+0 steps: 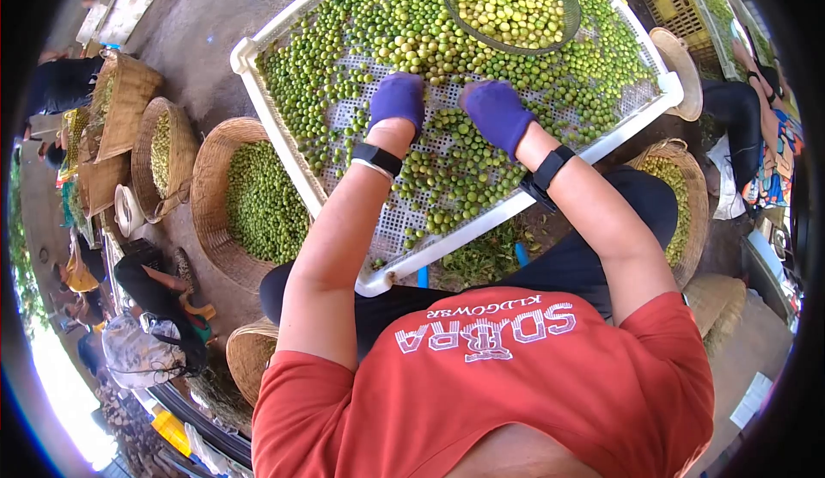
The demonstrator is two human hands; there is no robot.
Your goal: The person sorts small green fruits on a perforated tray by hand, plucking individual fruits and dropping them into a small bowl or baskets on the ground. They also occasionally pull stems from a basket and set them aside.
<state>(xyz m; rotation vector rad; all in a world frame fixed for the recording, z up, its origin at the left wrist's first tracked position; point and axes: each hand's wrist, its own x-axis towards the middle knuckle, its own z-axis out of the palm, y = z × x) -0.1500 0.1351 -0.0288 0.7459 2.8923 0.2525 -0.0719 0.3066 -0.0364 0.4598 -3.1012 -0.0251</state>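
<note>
Small round green fruits that look like limes [335, 117] cover much of a white perforated plastic tray [245, 55] in front of me. My left hand [398, 104], in a purple glove, rests among yellowish-green limes near the tray's middle. To its right, my right hand [498, 115], gloved alike, is low over the limes. Both hands have their backs towards me; their fingers are hidden, so I cannot see whether they grip any fruit. Beyond them, a dark green mesh basket [500, 46] filled with yellower limes stands on the tray.
Left of the tray stands a woven basket [210, 199] of green limes, with another basket [179, 151] behind it. A third woven basket [696, 211] is at the right, near my knee. A yellow crate [675, 5] stands farther back. Other people sit at both sides.
</note>
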